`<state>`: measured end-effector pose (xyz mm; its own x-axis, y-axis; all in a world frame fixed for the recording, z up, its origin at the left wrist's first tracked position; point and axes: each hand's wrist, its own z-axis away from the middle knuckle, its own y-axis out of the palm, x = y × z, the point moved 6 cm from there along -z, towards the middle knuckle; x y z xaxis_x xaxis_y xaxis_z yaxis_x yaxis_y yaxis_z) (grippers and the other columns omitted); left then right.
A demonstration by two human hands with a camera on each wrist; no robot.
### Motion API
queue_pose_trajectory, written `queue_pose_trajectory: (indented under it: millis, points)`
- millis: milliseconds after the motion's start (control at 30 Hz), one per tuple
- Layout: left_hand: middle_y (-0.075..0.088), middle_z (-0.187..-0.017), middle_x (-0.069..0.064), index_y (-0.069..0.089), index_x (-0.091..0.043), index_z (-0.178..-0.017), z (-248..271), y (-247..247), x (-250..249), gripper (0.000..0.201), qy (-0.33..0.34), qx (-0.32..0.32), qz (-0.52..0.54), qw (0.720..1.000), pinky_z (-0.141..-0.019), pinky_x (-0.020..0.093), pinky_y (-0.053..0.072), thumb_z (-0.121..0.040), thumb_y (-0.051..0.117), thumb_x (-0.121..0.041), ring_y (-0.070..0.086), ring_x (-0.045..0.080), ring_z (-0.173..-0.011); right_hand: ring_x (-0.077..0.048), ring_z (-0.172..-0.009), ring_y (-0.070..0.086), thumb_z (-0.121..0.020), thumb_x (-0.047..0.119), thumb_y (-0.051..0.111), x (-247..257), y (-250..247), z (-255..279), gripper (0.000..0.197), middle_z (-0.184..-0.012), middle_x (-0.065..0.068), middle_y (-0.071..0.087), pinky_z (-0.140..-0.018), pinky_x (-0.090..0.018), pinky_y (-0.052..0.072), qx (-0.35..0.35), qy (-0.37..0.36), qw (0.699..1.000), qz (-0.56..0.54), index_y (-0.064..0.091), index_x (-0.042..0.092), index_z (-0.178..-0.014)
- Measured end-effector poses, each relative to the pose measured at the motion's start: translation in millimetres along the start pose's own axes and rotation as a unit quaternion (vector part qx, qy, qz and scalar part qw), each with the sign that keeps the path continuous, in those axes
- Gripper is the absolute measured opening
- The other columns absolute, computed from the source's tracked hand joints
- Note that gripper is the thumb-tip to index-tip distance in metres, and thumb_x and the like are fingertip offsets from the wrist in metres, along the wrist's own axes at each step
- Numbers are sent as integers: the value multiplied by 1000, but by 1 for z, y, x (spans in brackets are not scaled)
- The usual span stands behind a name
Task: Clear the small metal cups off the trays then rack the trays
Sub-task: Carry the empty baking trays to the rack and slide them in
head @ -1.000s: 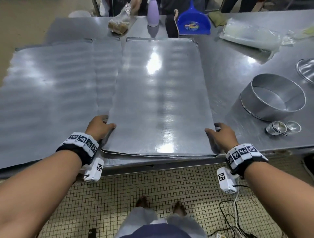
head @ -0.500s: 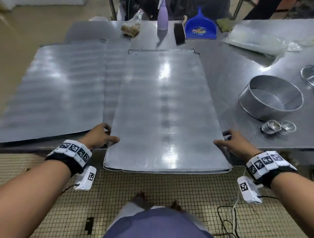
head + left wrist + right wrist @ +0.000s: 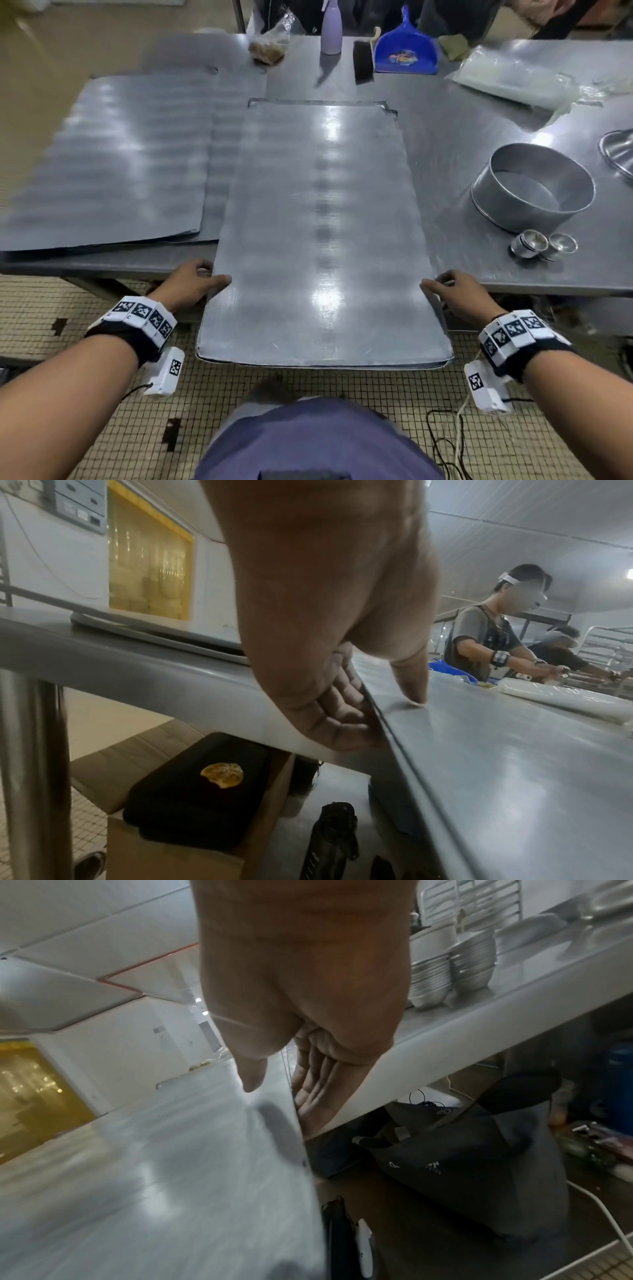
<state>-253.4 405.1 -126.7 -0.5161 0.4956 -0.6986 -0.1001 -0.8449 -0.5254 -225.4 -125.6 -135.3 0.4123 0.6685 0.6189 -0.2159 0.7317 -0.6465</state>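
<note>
A long flat metal tray point(image 3: 322, 219) lies lengthwise on the steel table point(image 3: 455, 144), its near end sticking out past the table's front edge. My left hand point(image 3: 191, 284) grips its left rim, thumb on top and fingers point(image 3: 339, 715) underneath. My right hand point(image 3: 459, 291) grips the right rim the same way, thumb point(image 3: 253, 1074) above, fingers point(image 3: 315, 1093) below. Two more trays point(image 3: 113, 164) lie overlapped on the left of the table. Small metal cups point(image 3: 543, 244) stand on the table at right, none on the trays.
A round metal ring pan point(image 3: 532, 186) stands right of the tray near the cups. At the far edge are a blue dustpan point(image 3: 406, 51), a lilac spray bottle point(image 3: 331, 31), a brush point(image 3: 363, 61), a food bag point(image 3: 269, 46) and plastic wrap point(image 3: 517, 80). Bags and a box sit under the table.
Both hands have drawn the middle tray toward me; its near end now overhangs the table's front edge well more than before. I have stepped back a little.
</note>
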Motion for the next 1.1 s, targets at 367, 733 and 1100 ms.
queue_pose_trajectory:
  millis: [367,733,1100]
  points:
    - [79,-86,1,61,-22,-111,-16,-12,-8,50,5,41,77,996,-71,31,61,-72,90,-11,76,18,-77,-11,-62,70,-87,16,76,15,-19,-5,42,-85,-4,74,-48,-18,47,60,-39,995,-76,55,15,-124]
    - [68,-99,6,59,-8,-114,-13,-7,-44,53,50,-46,179,981,-63,23,54,-81,80,-44,69,17,-83,-22,-90,61,-81,70,57,48,-28,-17,60,-95,-1,66,-84,-37,46,-55,-69,996,-28,66,12,-96]
    - [75,-84,3,69,-8,-91,-3,-23,-71,52,87,-151,63,983,-57,28,50,-67,90,-49,71,18,-74,-10,-80,73,-67,65,79,74,-37,-15,54,-84,10,77,-79,-37,59,-89,-101,988,-80,76,17,-90]
